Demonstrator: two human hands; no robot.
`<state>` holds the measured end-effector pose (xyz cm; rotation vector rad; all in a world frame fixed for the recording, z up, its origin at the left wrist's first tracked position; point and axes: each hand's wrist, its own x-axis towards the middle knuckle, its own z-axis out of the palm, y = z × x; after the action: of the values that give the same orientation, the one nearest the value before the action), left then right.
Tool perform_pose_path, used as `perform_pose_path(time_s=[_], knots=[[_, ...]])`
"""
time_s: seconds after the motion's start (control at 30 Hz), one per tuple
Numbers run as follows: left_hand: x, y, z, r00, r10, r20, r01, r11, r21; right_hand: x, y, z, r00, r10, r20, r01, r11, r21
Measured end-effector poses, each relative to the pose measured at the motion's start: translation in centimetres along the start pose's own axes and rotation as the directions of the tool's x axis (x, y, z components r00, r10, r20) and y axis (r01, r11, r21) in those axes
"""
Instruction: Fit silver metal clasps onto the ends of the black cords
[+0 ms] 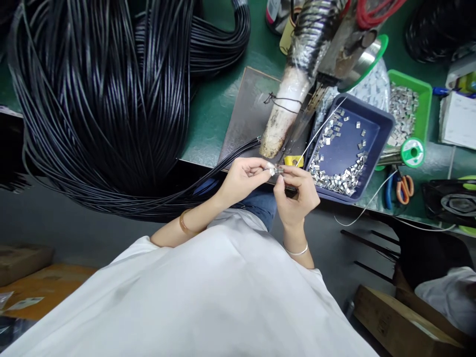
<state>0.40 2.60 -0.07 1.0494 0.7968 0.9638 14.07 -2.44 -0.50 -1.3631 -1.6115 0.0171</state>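
My left hand [243, 179] is closed in a pinch at the front edge of the bench, thumb and forefinger on a small silvery metal connector [277, 171]. From the other side, my right hand [297, 191] pinches the same connector between thumb and fingertips. Whether a cable end sits inside it is hidden by the fingers. Just beyond my left hand, several black cables [241, 148] lie over a brown board [249, 104], with metal tips at their ends. Close past my fingertips are a yellow block [293, 160] and a wrapped white tube [284, 104].
A large bundle of black cables [104, 99] hangs over the bench at left. On the right are a blue tray [375, 116] of small metal shells, a green tray [424, 94], a solder spool [412, 152] and orange-handled scissors [404, 189]. Another person's white sleeve [446, 297] shows lower right.
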Motion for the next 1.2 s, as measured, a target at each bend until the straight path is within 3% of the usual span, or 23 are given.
perform_pose_path(time_s=[0.13,0.27,0.3,0.37,0.43,0.47,0.53,0.6,0.63,0.7,0.77,0.83,0.9,1.0,1.07,1.13,1.2], knots=[[-0.1,-0.3,-0.2,1.000,-0.023,0.013,0.023,0.999,0.027,-0.4,0.1,-0.1,0.999,0.009,0.033,-0.009,1.000,0.002],[-0.4,-0.4,-0.2,0.999,-0.025,0.022,0.022,0.996,0.092,-0.5,0.2,-0.6,0.986,0.162,0.036,-0.165,0.981,0.103],[-0.6,-0.4,-0.3,0.999,-0.025,0.039,0.020,0.992,0.125,-0.5,0.2,-0.9,0.982,0.186,-0.012,-0.184,0.977,0.110],[-1.2,-0.2,-0.5,0.990,-0.034,0.138,0.001,0.974,0.229,0.0,0.1,-1.7,0.962,0.143,-0.233,-0.133,0.989,0.060],[-1.9,0.0,-0.9,0.950,-0.048,0.309,-0.070,0.931,0.359,0.6,0.1,-2.9,0.877,0.032,-0.479,-0.047,0.999,-0.020],[-2.3,0.1,-1.1,0.919,-0.048,0.391,-0.126,0.904,0.409,1.0,0.1,-3.5,0.841,0.029,-0.540,-0.047,0.999,-0.020],[-2.8,0.2,-1.6,0.895,0.008,0.446,-0.235,0.858,0.456,1.6,0.4,-4.9,0.864,0.140,-0.484,-0.143,0.989,0.031],[-2.8,0.2,-2.2,0.935,0.177,0.309,-0.319,0.800,0.508,2.0,1.2,-6.0,0.909,0.314,-0.273,-0.316,0.948,0.037],[-2.6,0.1,-2.6,0.939,0.284,0.195,-0.344,0.749,0.567,2.1,1.9,-6.4,0.907,0.381,-0.177,-0.387,0.922,0.004],[-1.7,0.1,-3.5,0.881,0.473,0.019,-0.326,0.577,0.749,2.4,3.6,-6.7,0.898,0.435,-0.067,-0.440,0.891,-0.114],[-0.4,0.1,-4.4,0.862,0.507,-0.021,-0.228,0.424,0.876,2.9,5.5,-6.5,0.905,0.423,-0.050,-0.421,0.868,-0.265],[1.2,-0.1,-5.2,0.891,0.454,-0.003,-0.182,0.363,0.914,3.8,7.1,-5.9,0.914,0.406,-0.009,-0.381,0.850,-0.364],[2.6,-0.4,-5.8,0.895,0.443,-0.055,-0.138,0.393,0.909,4.7,8.0,-5.3,0.898,0.436,0.056,-0.380,0.835,-0.398],[3.9,-1.0,-6.6,0.857,0.448,-0.254,-0.064,0.582,0.811,5.9,8.1,-4.8,0.851,0.504,0.145,-0.415,0.815,-0.404],[4.0,-1.2,-6.8,0.822,0.448,-0.351,-0.083,0.704,0.705,6.2,7.9,-4.9,0.832,0.524,0.179,-0.424,0.811,-0.404],[3.5,-1.0,-6.6,0.810,0.452,-0.374,-0.122,0.754,0.646,6.2,7.8,-4.9,0.836,0.517,0.184,-0.414,0.815,-0.405],[2.7,-0.7,-6.2,0.833,0.453,-0.318,-0.129,0.718,0.684,5.8,7.8,-5.0,0.857,0.488,0.166,-0.393,0.827,-0.401]])
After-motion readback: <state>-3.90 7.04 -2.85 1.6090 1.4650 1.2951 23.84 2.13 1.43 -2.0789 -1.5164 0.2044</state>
